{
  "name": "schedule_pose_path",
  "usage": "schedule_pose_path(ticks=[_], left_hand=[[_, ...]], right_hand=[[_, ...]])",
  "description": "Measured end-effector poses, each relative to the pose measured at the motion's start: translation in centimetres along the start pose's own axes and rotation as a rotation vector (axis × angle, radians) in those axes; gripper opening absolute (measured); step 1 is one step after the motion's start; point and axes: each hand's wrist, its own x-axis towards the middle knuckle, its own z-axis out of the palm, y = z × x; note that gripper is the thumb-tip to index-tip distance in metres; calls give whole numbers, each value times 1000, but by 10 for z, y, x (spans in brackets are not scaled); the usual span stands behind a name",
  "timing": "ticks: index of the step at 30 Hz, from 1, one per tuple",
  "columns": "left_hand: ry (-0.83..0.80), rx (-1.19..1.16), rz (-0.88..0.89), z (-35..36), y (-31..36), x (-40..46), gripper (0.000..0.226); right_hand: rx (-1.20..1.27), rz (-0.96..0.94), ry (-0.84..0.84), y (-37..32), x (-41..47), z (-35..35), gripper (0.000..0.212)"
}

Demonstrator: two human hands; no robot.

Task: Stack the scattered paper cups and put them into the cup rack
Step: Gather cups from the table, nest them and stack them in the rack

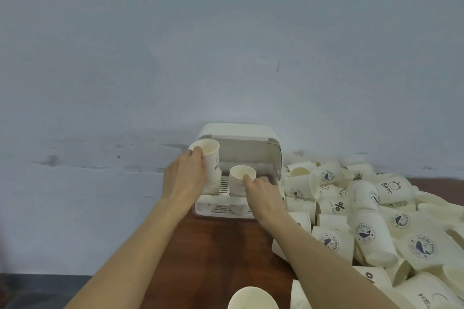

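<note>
From the head camera we see both our arms reaching to the cup rack (251, 133), a white plastic box with its lid lifted, which stands at the far edge of the brown table (213, 246) against the grey wall (226, 45).

Our left hand (184, 178) is curled around a tall stack of paper cups (209, 158) at the left side of the rack; the thumb lies on the rim of the top cup, and the stack leans a little to the left. Our right hand (261, 192) pinches the rim of a shorter stack (241, 179) that stands on the slatted floor of the rack, near the middle.

To the right of the rack a big pile of loose cups (376, 221) lies, many on their sides, with printed pictures. One more cup (252, 298) stands open at the bottom edge, close to us.

We judge that the tall stack can tip if it is let go while tilted, because the cups are light. It also can catch on the lifted lid. Our right forearm passes just beside the pile and could push cups off the table.
</note>
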Motion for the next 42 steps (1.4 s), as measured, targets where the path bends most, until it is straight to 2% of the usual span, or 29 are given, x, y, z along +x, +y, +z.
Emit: schedule_pose_path(ticks=[4, 10, 13, 19, 22, 25, 27, 30, 32, 39, 42], left_hand=[[10, 26, -22, 10, -7, 19, 17], [-48, 77, 5, 28, -4, 21, 20], [-138, 155, 24, 37, -3, 19, 28], [-371, 313, 24, 46, 0, 6, 25], [-499, 307, 11, 51, 0, -1, 34], [-529, 257, -18, 50, 2, -9, 57], [-517, 236, -1, 44, 8, -17, 62], [-480, 212, 46, 31, 16, -31, 40], [-478, 183, 75, 25, 21, -41, 33], [-455, 40, 197, 5, 46, -80, 30], [-442, 6, 256, -6, 57, -97, 29]], right_hand=[[9, 6, 7, 0, -4, 8, 56], [39, 16, 2, -2, -7, 9, 62], [48, 19, -8, -2, -8, 8, 65], [56, 6, -62, -2, -11, 2, 79], [46, -4, -71, -1, -14, 0, 83], [47, 2, -98, -1, -17, -5, 85], [30, 6, -121, 2, -19, -11, 79], [37, 11, -149, 10, -26, -23, 50], [60, 17, -155, 15, -33, -32, 39], [113, 78, -170, 40, -71, -60, 19], [156, 98, -172, 49, -92, -72, 22]])
